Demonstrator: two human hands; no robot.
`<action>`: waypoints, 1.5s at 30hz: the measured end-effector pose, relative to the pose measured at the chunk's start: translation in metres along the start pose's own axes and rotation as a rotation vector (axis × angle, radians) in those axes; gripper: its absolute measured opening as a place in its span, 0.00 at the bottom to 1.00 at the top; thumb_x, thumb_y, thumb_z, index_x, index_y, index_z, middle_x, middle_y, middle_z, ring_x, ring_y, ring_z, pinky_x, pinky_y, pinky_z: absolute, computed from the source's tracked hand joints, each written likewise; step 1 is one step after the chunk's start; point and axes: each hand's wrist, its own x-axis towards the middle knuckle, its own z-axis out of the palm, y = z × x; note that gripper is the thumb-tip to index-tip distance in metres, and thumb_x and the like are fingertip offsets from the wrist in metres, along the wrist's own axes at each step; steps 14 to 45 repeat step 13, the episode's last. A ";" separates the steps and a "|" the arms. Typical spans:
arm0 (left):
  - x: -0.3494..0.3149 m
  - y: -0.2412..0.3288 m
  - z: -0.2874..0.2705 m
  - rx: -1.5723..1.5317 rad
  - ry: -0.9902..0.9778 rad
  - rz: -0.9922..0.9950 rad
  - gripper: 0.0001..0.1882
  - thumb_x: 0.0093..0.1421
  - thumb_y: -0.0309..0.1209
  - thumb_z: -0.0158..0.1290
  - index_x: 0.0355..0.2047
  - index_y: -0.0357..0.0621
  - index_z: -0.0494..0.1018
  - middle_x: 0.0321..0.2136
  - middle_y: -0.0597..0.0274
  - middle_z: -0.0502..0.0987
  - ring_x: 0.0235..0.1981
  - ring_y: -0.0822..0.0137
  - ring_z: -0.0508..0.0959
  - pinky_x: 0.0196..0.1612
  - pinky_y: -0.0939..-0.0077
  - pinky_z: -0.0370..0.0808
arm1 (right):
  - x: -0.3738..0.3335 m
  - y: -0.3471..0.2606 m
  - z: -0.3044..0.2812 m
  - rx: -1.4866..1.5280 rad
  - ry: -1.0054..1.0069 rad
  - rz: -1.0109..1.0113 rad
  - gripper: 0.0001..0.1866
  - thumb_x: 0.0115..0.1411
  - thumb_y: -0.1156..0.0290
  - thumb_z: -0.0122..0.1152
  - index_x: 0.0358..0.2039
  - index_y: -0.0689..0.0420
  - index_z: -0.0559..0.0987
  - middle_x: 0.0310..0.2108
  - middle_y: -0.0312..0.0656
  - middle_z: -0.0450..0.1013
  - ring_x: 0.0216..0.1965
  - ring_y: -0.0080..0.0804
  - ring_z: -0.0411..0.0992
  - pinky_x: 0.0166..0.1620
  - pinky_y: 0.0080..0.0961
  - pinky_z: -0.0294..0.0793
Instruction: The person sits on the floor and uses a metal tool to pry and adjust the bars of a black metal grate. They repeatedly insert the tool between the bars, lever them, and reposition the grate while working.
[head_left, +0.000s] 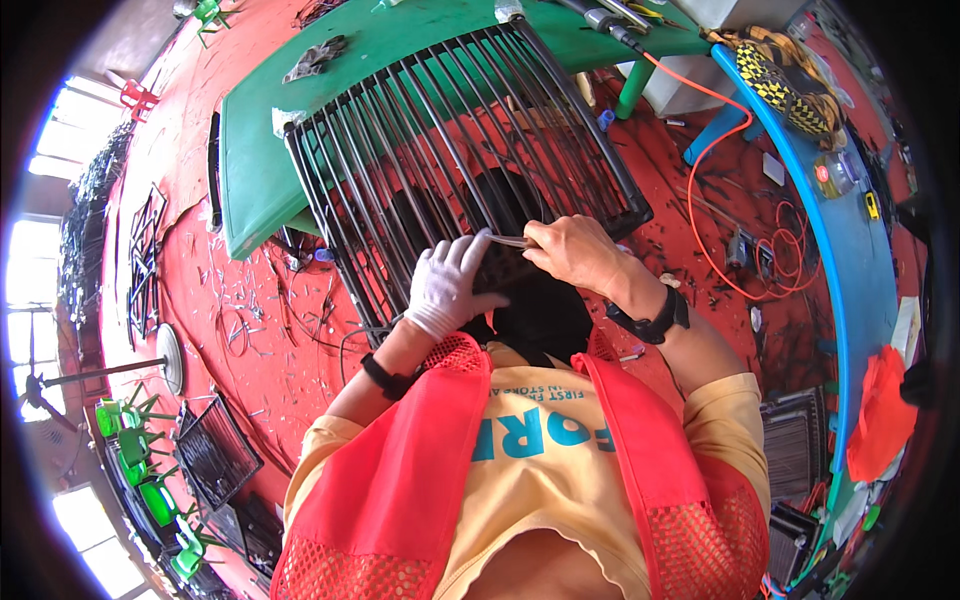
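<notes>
A black frame with several parallel slats (436,125) leans from the edge of a green table (250,170) down toward my lap. My left hand (447,283), in a white glove, lies over the near end of the slats, its fingers stretched out and its thumb apart. Beside it, my bare right hand (578,255) is closed on a thin, pointed, greyish piece (513,240), whose exact kind I cannot make out. The tip of that piece reaches the gloved fingertips. My palms hide part of the frame's near end.
A blue table (860,270) on the right carries a yellow-and-black bag (780,90) and a red cloth (882,415). An orange hose (692,190) loops across the red floor. Cut strips litter the floor. Green chairs (135,445) and a fan (172,360) stand left.
</notes>
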 end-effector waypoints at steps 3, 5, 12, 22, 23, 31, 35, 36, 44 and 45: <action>-0.014 -0.003 -0.008 0.089 -0.127 0.066 0.40 0.42 0.40 0.63 0.58 0.53 0.64 0.47 0.58 0.70 0.43 0.56 0.72 0.45 0.59 0.68 | 0.001 0.001 0.004 0.075 -0.027 0.044 0.12 0.57 0.61 0.58 0.29 0.58 0.75 0.22 0.50 0.75 0.27 0.51 0.75 0.31 0.43 0.75; -0.019 -0.015 -0.017 0.103 -0.127 0.083 0.37 0.42 0.37 0.62 0.57 0.56 0.66 0.48 0.59 0.70 0.42 0.57 0.72 0.45 0.60 0.68 | 0.002 -0.001 0.006 0.115 -0.059 0.057 0.12 0.58 0.61 0.58 0.30 0.58 0.75 0.22 0.50 0.75 0.27 0.51 0.75 0.32 0.42 0.75; -0.024 -0.046 -0.054 0.163 -0.171 0.156 0.33 0.49 0.40 0.60 0.57 0.55 0.65 0.51 0.59 0.69 0.48 0.58 0.71 0.51 0.58 0.66 | 0.023 -0.022 0.006 0.122 0.002 0.065 0.13 0.57 0.59 0.59 0.33 0.57 0.75 0.22 0.49 0.75 0.27 0.50 0.76 0.33 0.42 0.75; -0.024 -0.044 -0.056 0.136 -0.097 0.121 0.35 0.49 0.41 0.60 0.58 0.54 0.64 0.52 0.58 0.67 0.51 0.57 0.69 0.53 0.56 0.65 | 0.024 -0.024 0.002 0.080 -0.014 0.074 0.14 0.57 0.59 0.59 0.35 0.57 0.75 0.22 0.49 0.76 0.29 0.50 0.76 0.33 0.42 0.75; -0.024 -0.044 -0.056 0.136 -0.097 0.121 0.35 0.49 0.41 0.60 0.58 0.54 0.64 0.52 0.58 0.67 0.51 0.57 0.69 0.53 0.56 0.65 | 0.024 -0.024 0.002 0.080 -0.014 0.074 0.14 0.57 0.59 0.59 0.35 0.57 0.75 0.22 0.49 0.76 0.29 0.50 0.76 0.33 0.42 0.75; -0.024 -0.044 -0.056 0.136 -0.097 0.121 0.35 0.49 0.41 0.60 0.58 0.54 0.64 0.52 0.58 0.67 0.51 0.57 0.69 0.53 0.56 0.65 | 0.024 -0.024 0.002 0.080 -0.014 0.074 0.14 0.57 0.59 0.59 0.35 0.57 0.75 0.22 0.49 0.76 0.29 0.50 0.76 0.33 0.42 0.75; -0.024 -0.044 -0.056 0.136 -0.097 0.121 0.35 0.49 0.41 0.60 0.58 0.54 0.64 0.52 0.58 0.67 0.51 0.57 0.69 0.53 0.56 0.65 | 0.024 -0.024 0.002 0.080 -0.014 0.074 0.14 0.57 0.59 0.59 0.35 0.57 0.75 0.22 0.49 0.76 0.29 0.50 0.76 0.33 0.42 0.75; -0.024 -0.044 -0.056 0.136 -0.097 0.121 0.35 0.49 0.41 0.60 0.58 0.54 0.64 0.52 0.58 0.67 0.51 0.57 0.69 0.53 0.56 0.65 | 0.024 -0.024 0.002 0.080 -0.014 0.074 0.14 0.57 0.59 0.59 0.35 0.57 0.75 0.22 0.49 0.76 0.29 0.50 0.76 0.33 0.42 0.75; -0.024 -0.044 -0.056 0.136 -0.097 0.121 0.35 0.49 0.41 0.60 0.58 0.54 0.64 0.52 0.58 0.67 0.51 0.57 0.69 0.53 0.56 0.65 | 0.024 -0.024 0.002 0.080 -0.014 0.074 0.14 0.57 0.59 0.59 0.35 0.57 0.75 0.22 0.49 0.76 0.29 0.50 0.76 0.33 0.42 0.75; -0.024 -0.044 -0.056 0.136 -0.097 0.121 0.35 0.49 0.41 0.60 0.58 0.54 0.64 0.52 0.58 0.67 0.51 0.57 0.69 0.53 0.56 0.65 | 0.024 -0.024 0.002 0.080 -0.014 0.074 0.14 0.57 0.59 0.59 0.35 0.57 0.75 0.22 0.49 0.76 0.29 0.50 0.76 0.33 0.42 0.75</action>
